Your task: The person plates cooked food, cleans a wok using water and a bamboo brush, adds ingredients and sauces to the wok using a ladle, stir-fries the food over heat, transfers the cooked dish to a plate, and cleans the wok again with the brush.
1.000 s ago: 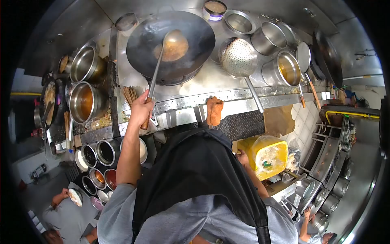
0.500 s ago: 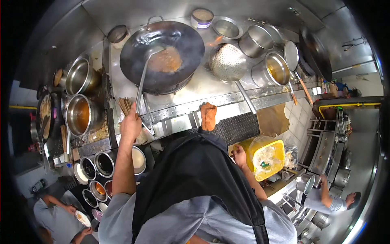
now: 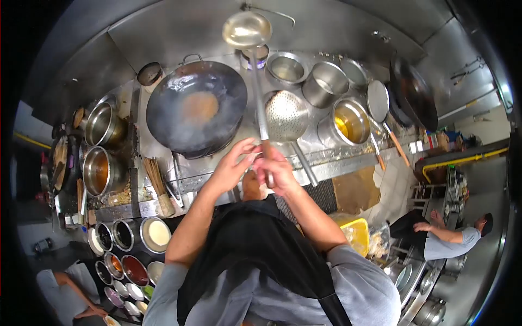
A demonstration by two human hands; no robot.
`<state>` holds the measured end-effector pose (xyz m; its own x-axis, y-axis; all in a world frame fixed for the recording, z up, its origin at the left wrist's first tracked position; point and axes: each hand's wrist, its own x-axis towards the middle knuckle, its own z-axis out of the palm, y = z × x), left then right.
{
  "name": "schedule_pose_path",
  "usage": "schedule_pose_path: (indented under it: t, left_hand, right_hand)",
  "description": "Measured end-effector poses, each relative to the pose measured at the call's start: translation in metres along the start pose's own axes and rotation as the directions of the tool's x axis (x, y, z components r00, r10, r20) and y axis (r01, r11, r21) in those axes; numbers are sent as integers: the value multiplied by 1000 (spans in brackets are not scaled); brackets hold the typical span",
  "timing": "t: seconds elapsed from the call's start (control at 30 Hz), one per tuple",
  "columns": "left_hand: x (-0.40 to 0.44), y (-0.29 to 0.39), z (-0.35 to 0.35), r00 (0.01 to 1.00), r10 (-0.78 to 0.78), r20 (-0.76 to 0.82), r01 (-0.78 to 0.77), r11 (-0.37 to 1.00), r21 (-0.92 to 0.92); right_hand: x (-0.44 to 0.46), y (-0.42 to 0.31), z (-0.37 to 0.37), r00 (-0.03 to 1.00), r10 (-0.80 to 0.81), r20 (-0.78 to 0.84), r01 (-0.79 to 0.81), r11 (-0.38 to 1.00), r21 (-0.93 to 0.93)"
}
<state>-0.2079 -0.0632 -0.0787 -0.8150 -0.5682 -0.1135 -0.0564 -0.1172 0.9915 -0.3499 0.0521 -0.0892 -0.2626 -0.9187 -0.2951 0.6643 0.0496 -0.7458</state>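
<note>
My right hand [image 3: 279, 171] is closed around the wooden grip of a ladle [image 3: 258, 92]. The ladle points away from me, its round metal bowl raised to the right of the wok. Just left of the grip is my left hand [image 3: 230, 167], fingers spread and slightly curled, holding nothing; whether its fingertips touch the handle I cannot tell. Brown food [image 3: 199, 107] sits in the bottom of the black wok [image 3: 163, 127], with steam above it. A brown-orange cloth [image 3: 251, 185] lies at the stove's front edge below my hands.
A perforated strainer [image 3: 286, 117] rests right of the wok, near a pot of yellow liquid [image 3: 352, 124]. On the left stand a pot of brown liquid [image 3: 99, 169] and a bamboo brush [image 3: 157, 182]. Sauce containers [image 3: 155, 233] fill the lower left. A co-worker [image 3: 451, 239] stands at right, another person [image 3: 68, 293] at lower left.
The ladle has left the wok and passed from my left hand to my right, its bowl now raised. My right hand came up from beside the yellow bin; my left moved right.
</note>
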Motion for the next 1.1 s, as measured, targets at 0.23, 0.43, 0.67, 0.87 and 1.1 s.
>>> schedule_pose_path:
  t: [0.23, 0.43, 0.67, 0.87, 1.1]
  left_hand:
    - [-53, -65, 11, 917, 44, -396, 63, 965, 253]
    - [-62, -65, 86, 868, -57, -493, 181, 962, 207]
    - [-44, -58, 101, 806, 23, -592, 164, 951, 261]
    - [-40, -28, 116, 735, 181, -654, 134, 906, 402]
    - [-72, -28, 117, 636, 205, -744, 192, 892, 410]
  right_hand:
    - [121, -112, -165, 653, -746, -133, 71, 235, -969]
    - [58, -128, -168, 866, -471, -167, 47, 410, -911]
    - [2, -175, -153, 946, -224, -235, -58, 594, -803]
    - [58, -180, -203, 904, -415, -102, 36, 312, -949]
    - [82, -179, -222, 918, -366, -153, 10, 407, -913]
